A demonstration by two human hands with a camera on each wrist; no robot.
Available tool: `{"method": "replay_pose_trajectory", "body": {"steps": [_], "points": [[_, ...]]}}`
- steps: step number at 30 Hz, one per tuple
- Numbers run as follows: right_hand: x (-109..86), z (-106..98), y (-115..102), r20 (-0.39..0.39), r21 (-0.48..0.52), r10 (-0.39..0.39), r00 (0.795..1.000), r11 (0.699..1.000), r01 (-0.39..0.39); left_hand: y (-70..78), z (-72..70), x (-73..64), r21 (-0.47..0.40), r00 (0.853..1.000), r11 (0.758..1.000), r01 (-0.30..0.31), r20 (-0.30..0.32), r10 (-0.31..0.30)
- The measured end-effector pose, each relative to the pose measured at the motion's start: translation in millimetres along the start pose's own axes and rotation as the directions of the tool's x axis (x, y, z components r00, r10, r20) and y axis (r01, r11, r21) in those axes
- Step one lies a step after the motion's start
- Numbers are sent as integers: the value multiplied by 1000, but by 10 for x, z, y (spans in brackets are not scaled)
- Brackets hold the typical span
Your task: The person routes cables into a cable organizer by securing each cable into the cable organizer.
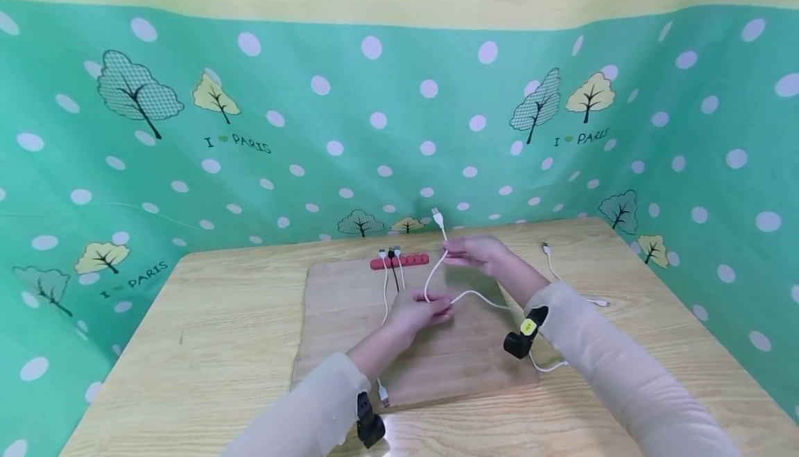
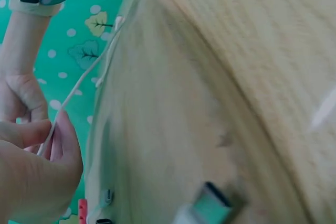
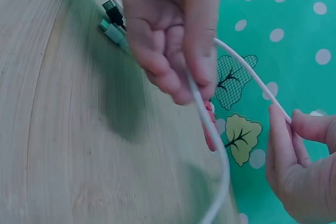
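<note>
Cable (image 3: 224,169) near in both wrist views

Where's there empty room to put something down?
The table's left side, between green cloth and brown board. Front right, between the right sleeve and the cloth, is another. It's crowded at the red holder with plugs, where left hand and right hand hold a white cable, and among the cables further right.

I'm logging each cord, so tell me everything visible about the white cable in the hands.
The white cable is slim, smooth and plastic-looking, ending in a white plug that points away from the person. The right hand pinches it just behind the plug; the left hand pinches it farther along. Between them it bows loosely, then waves rightward over the wooden board until it disappears near the right sleeve.
</note>
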State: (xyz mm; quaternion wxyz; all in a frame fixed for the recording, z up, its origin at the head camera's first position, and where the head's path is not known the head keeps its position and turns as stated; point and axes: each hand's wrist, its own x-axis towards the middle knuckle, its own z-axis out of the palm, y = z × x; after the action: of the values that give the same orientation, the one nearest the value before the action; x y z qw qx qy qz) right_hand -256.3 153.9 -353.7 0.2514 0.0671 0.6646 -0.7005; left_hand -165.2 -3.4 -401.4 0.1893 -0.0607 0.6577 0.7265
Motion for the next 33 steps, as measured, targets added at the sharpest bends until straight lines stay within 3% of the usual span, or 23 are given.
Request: {"method": "replay_pose_trajectory", "body": {"steps": [7,13,21,27,33], "points": [[55,73,-78,-34,-43,-52,998,998,51,-54,-37,-116,99,999,995,-22,-40,26],[157,180,-102,-89,-96,-56,994,994,48,-74,-32,-181,88,995,995,-57,-75,64],[271,195,-70,-104,-123,-35,994,992,22,-128,-118,-274,51,987,997,-49,-148,56],[422,219,14,-137,-104,-53,989,994,39,-152,-151,-308,109,984,993,-42,-166,60],[573,304,67,-161,-184,-97,982,981,66,-121,-170,-296,172,985,985,-32,-164,60]]}}
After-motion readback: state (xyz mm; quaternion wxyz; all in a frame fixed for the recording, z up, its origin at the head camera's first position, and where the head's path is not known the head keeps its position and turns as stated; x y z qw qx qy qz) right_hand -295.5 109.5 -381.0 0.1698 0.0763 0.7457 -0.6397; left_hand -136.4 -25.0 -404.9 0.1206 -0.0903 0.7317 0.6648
